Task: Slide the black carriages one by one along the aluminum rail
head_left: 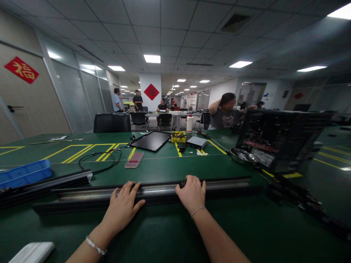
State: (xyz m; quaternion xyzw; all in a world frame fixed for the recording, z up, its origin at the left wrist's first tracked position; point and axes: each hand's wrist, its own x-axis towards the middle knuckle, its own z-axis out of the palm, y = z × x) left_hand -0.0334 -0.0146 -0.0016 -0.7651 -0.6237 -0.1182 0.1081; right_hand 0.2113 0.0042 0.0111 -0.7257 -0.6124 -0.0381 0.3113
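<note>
Across the near part of the green table lies a long black rail point(225, 185) with a shiny metal channel along its inside. My left hand point(123, 204) rests over the rail's left-middle part, its fingers spread and stretched across it. Further right along the same rail, my right hand point(192, 193) is curled, with its thumb and fingers closed about a small black part point(182, 183). That part is mostly covered by the fingers, so its kind does not show.
Another dark rail point(68, 179) and a blue tray point(27, 173) are at the left. An opened computer case point(285, 138) stands at the right beside a metal bowl point(244, 156). A black flat panel point(150, 140), a cable point(100, 170) and a silver box point(196, 141) lie farther back. A person point(226, 113) sits opposite.
</note>
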